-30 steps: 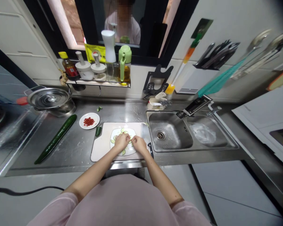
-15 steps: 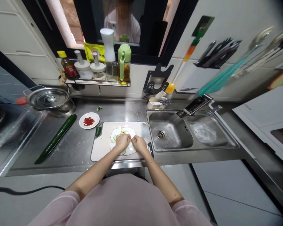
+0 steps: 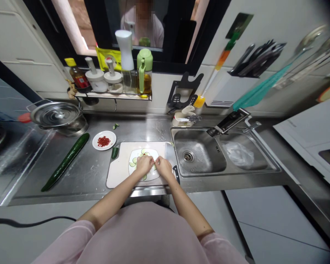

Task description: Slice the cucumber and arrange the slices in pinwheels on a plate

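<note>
White plate (image 3: 153, 176) on the board (image 3: 117, 172), green-rimmed slices (image 3: 134, 160) spread over it. Left hand (image 3: 145, 165) is right above the plate, right hand (image 3: 164, 167) over its right edge. Fingertips of both bunched, close to each other; can't tell from here what, if anything, either one pinches. Versus half a second back: hardly any change, hands in about the same pose, visible slices look unmoved, view tipped a touch. Left hand blocks the plate's middle and some slices. Knife (image 3: 176, 174) just beside the right wrist, handle visible, blade hard to make out. Red bits (image 3: 103, 141) left of the board, too small to identify. Cucumber (image 3: 67, 161) further left on the counter (image 3: 93, 168).
</note>
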{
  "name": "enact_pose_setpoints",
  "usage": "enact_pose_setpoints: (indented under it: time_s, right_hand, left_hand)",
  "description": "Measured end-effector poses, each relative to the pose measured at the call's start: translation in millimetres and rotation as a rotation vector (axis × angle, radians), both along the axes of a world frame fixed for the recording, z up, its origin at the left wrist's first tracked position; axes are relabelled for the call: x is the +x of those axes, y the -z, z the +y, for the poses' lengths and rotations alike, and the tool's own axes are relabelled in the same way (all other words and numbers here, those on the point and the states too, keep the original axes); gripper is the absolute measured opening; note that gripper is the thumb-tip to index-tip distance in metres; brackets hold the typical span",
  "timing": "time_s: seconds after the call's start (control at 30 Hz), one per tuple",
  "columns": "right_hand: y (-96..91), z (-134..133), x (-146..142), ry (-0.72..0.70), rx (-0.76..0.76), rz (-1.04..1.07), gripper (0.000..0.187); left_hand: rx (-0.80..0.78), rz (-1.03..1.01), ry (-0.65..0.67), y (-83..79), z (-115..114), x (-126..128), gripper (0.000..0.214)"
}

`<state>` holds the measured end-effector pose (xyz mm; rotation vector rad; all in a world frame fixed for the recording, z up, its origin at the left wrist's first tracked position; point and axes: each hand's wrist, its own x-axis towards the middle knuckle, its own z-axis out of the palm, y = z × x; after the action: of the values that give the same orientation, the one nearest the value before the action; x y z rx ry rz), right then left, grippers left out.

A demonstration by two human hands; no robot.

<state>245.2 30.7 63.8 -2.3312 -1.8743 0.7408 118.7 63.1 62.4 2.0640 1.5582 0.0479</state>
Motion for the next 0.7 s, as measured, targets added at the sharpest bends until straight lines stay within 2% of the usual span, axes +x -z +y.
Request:
enact_pose_setpoints:
  time_s: [0.47,0.7]
  right_hand:
    - [5.0,2.5,-0.3,0.011,0.004,0.004,0.019]
    - [4.4,3.5,9.2,0.088,0.048,0.071,0.021]
  left_hand:
    - [-0.005,0.006,-0.003,0.3,0.2,1.2,0.018]
    - [-0.029,-0.022,-0.046,1.3,1.0,-4.6,0.023]
